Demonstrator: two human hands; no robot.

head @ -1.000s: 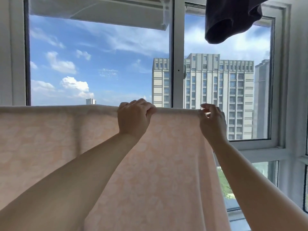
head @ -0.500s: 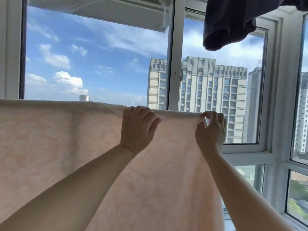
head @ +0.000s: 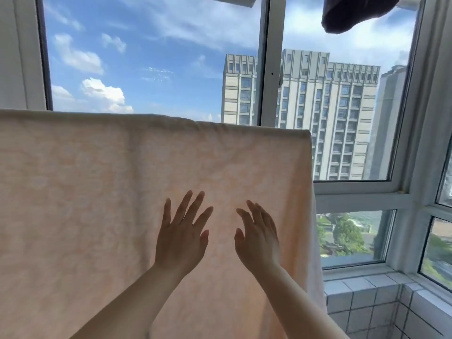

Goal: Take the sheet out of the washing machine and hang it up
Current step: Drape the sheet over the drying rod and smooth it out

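1. A pale peach sheet hangs in front of a wide window, its top fold running nearly level from the left edge of the view to just right of centre, where it dips slightly.
2. The sheet's long axis lies left to right along that fold; the cloth drops straight down from it and out of view at the bottom, and whatever carries the fold is hidden under the fabric.
3. The sheet covers the lower half of the left pane and the foot of the white window post behind it.
4. Its right edge falls vertically in front of the right pane, with a tall grey apartment block showing beyond the glass.
5. A dark garment hangs at the top right, well above the sheet and apart from it.
6. A white-tiled sill sits at the lower right, just beside the sheet's hanging edge.
7. The left hand is raised with fingers spread wide, grasping nothing, in front of the sheet's middle.
8. The right hand is likewise released, fingers extended and close together, near the left hand; whether either palm touches the cloth cannot be told.
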